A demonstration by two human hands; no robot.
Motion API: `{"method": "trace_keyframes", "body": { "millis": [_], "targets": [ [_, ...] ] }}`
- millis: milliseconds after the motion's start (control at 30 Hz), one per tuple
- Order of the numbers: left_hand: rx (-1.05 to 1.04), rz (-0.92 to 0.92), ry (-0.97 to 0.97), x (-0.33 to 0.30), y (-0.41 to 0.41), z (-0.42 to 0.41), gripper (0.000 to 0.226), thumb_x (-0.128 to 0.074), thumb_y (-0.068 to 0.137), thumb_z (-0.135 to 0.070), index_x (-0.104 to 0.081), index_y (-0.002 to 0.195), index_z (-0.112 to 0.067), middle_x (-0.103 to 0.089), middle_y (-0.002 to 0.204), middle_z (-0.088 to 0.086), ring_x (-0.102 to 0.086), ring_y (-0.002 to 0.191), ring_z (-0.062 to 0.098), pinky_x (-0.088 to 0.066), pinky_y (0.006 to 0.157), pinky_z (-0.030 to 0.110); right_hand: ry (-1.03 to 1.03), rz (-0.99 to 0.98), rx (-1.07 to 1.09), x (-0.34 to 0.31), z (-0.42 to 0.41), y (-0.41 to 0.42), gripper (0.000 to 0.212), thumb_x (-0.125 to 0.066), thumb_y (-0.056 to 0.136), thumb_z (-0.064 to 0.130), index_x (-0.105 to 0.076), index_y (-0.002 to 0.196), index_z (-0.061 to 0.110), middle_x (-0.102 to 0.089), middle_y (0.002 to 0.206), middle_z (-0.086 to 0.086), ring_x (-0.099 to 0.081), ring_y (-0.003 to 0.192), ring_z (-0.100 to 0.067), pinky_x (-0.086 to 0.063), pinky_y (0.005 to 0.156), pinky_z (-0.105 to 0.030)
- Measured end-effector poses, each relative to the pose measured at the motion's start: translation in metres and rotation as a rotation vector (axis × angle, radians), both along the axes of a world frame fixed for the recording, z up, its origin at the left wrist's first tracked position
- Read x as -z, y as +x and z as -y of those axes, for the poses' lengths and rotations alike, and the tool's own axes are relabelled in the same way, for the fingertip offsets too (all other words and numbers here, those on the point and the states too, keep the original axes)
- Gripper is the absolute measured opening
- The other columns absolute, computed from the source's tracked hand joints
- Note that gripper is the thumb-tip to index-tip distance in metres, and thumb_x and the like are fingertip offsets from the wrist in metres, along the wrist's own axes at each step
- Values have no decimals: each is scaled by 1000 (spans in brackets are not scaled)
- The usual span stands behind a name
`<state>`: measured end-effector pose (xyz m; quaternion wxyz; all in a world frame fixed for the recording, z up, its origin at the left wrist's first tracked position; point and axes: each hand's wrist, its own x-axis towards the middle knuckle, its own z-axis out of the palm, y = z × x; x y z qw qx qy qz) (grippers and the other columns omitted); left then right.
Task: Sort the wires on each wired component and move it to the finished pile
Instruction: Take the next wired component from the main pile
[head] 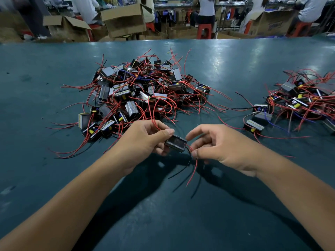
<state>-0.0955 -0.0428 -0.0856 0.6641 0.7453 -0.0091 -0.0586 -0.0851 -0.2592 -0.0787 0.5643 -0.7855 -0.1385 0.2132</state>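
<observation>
While above the table (54, 178)'s near edge:
Left hand (143, 138): fingers clamp the component (175, 143).
Right hand (217, 145): fingertips pinch its wires (192, 169).

Two hands (145, 136) (217, 144), one held component (175, 143), two tangled piles (141, 91) (301, 100) of components, too many to count.

- My left hand (145, 137) grips a small dark boxy wired component (176, 143), thumb on top.
- My right hand (220, 144) pinches its thin red wire (193, 167), forefinger crooked above.
</observation>
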Motion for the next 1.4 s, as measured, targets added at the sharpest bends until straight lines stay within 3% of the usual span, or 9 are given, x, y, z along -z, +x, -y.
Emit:
{"method": "trace_keyframes", "body": {
  "millis": [233,467,767,900,1067,1200,1300,1400],
  "targets": [
    [9,-15,58,4,1,-1,22,-69,92,-12,-65,97,9,-60,73,17,-58,57,16,-57,55,23,-26,9,-13,1,-2,-2,32,-66,83,-9,-65,107,12,-73,80,-3,-64,66,-15,-52,60,-26],
    [15,-9,62,3,-1,0,17,-70,91,-13,-67,95,3,-62,78,19,-59,63,17,-57,59,23,-35,9,-29,4,1,-1,32,-67,84,-7,-65,108,15,-74,82,-2,-66,68,-15,-53,62,-24],
    [43,-41,98,4,2,-5,25,-75,86,-15,-63,102,0,-68,66,9,-64,59,17,-59,59,26,-43,22,-5,4,4,2,30,-60,86,-10,-65,105,12,-73,79,-1,-62,62,-12,-50,56,-21],
    [17,126,473,4,3,-13,34,-82,82,-24,-60,106,-12,-73,73,5,-73,64,17,-63,65,37,-75,20,-10,7,3,2,29,-60,86,-10,-65,104,12,-72,77,1,-62,61,-9,-48,53,-19],
    [-39,227,625,0,3,-18,43,-82,81,-34,-56,111,-18,-73,80,-2,-71,63,12,-62,68,45,-87,26,-21,9,2,2,28,-61,85,-10,-66,102,12,-72,79,0,-62,62,-9,-48,54,-20],
    [-173,365,739,-2,2,-19,46,-77,85,-36,-54,121,-22,-66,90,-11,-65,69,9,-56,71,35,-82,18,-25,10,2,3,27,-62,85,-9,-66,102,11,-71,79,-1,-61,60,-7,-48,54,-19],
    [-272,594,872,-4,-1,-18,37,-75,87,-27,-59,119,-17,-57,98,-6,-51,76,11,-45,75,30,-85,11,-32,10,3,3,26,-61,86,-9,-66,102,11,-71,79,-1,-61,61,-8,-48,54,-19],
    [36,775,834,-12,-4,-11,26,-76,85,-24,-69,108,-17,-63,104,-4,-54,93,12,-45,86,33,-75,17,-32,10,1,3,24,-61,87,-8,-66,101,11,-70,79,-7,-60,62,-14,-47,55,-25]
  ]
}}
